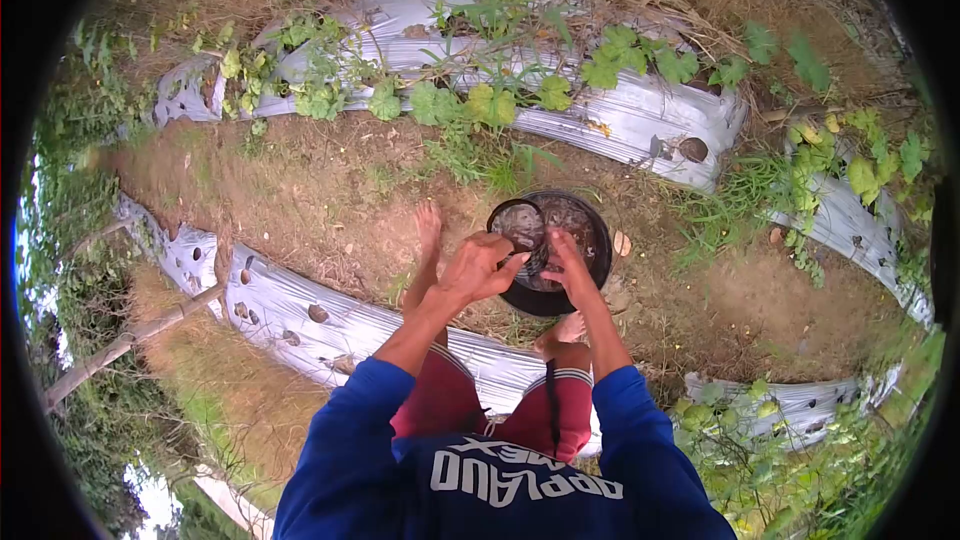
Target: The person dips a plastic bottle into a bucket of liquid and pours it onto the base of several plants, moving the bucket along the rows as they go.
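Observation:
My left hand [485, 265] is closed on the rim of a small round black container [518, 224], with greyish-brown contents showing inside. The small container is tilted and overlaps the left part of a wide black basin [604, 258], which stands on the soil between my feet. Dark, wet-looking material lies in the basin. Over the basin, my right hand [570, 268] has its fingers stretched out, fingertips close to the small container's right edge.
Beds under silver plastic sheeting [620, 140] run ahead of me and behind my legs [370, 330]. Leafy vines [437, 105] spread over the far bed. A wooden pole [135, 338] leans at left. Bare soil [330, 190] lies between the beds.

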A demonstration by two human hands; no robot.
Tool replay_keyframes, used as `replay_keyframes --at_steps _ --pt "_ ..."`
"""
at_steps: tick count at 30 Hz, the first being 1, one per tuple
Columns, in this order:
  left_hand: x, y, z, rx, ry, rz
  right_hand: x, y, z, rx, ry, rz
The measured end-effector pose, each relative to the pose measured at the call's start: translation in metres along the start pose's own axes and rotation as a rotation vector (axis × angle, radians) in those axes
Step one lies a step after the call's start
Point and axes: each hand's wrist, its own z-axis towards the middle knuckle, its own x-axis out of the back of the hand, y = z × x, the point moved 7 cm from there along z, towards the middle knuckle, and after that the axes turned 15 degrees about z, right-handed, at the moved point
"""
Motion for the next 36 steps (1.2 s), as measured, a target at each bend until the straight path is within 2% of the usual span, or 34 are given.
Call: replay_keyframes --at_steps 3,5,9,14,18,20,22,26,31,35,36 --pt "0.034 -0.045 0.027 -0.050 -0.006 0.033 -0.061 0.000 0.047 -0.060 -0.049 0.142" --pt "0.045 -0.090 0.052 -0.105 0.013 0.018 -0.112 -0.004 0.083 -0.082 -0.212 0.437" --pt "0.064 -0.183 0.097 -0.181 -0.016 0.025 -0.169 0.004 0.168 0.086 -0.109 0.543" --pt "0.084 -0.284 0.170 -0.275 -0.170 0.093 -0.243 0.008 0.285 0.074 0.019 0.709" --pt "0.087 -0.339 0.234 -0.319 -0.270 0.162 -0.297 -0.028 0.348 0.060 0.070 0.744" --pt "0.085 -0.356 0.268 -0.321 -0.317 0.182 -0.306 -0.043 0.373 0.054 0.060 0.731" --pt "0.071 -0.369 0.298 -0.317 -0.485 0.348 -0.317 -0.055 0.396 -0.014 0.017 0.773" --pt "0.054 -0.381 0.346 -0.341 -0.528 0.356 -0.318 -0.073 0.425 -0.019 0.028 0.718" --pt "0.047 -0.388 0.367 -0.419 -0.476 0.373 -0.314 -0.080 0.438 -0.055 0.053 0.732" --pt "0.055 -0.400 0.346 -0.334 -0.422 0.299 -0.314 -0.084 0.435 0.003 0.021 0.720" --pt "0.063 -0.402 0.338 -0.339 -0.345 0.236 -0.314 -0.084 0.433 0.007 0.021 0.719"
